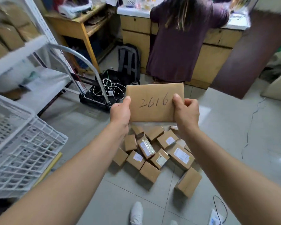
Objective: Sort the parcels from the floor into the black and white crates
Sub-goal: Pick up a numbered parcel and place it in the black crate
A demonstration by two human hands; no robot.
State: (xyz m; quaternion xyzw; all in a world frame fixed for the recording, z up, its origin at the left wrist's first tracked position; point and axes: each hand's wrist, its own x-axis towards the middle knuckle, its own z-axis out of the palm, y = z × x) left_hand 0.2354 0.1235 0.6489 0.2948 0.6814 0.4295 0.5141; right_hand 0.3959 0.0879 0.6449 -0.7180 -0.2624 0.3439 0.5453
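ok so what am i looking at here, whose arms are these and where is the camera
There is no machine here. The one picture comes from a camera worn on a person's head, looking forward and down, so the two bare arms are that person's own. The left hand and right hand hold a flat cardboard parcel by its sides, thumbs on the front, where a number is handwritten. Below it, a pile of small parcels lies on the tiled floor. A white crate is at the left; I cannot make out a black one. Another person stands at a counter beyond, back turned.
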